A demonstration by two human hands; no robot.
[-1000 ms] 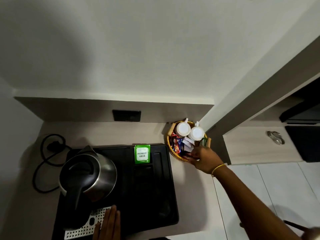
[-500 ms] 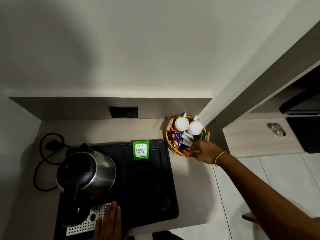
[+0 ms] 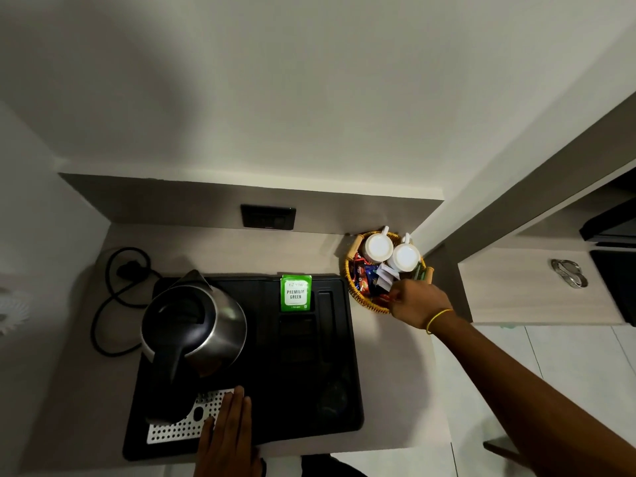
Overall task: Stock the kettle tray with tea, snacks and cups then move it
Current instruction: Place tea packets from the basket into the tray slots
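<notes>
A black kettle tray (image 3: pixel 330 401) lies on the counter with a steel kettle (image 3: pixel 194 325) on its left half. A green tea packet (image 3: pixel 296 293) stands in a slot at the tray's back. My left hand (image 3: pixel 229 432) rests flat on the tray's front edge by the perforated metal plate (image 3: pixel 186 420). To the right, a woven basket (image 3: pixel 354 287) holds two upturned white cups (image 3: pixel 378 247) (image 3: pixel 406 257) and several snack and tea packets (image 3: pixel 366 277). My right hand (image 3: pixel 418 301) reaches into the basket's near side, fingertips pinched among the packets; what they hold is hidden.
The kettle's black cord (image 3: pixel 113 297) loops on the counter at the left. A black wall socket (image 3: pixel 268 216) sits behind the tray. A lower wooden shelf (image 3: pixel 537 290) with a metal object (image 3: pixel 568 271) lies to the right, beyond a wall corner.
My right hand has shifted slightly within the basket's near edge, fingers curling among the packets. My left hand stays on the tray's front.
</notes>
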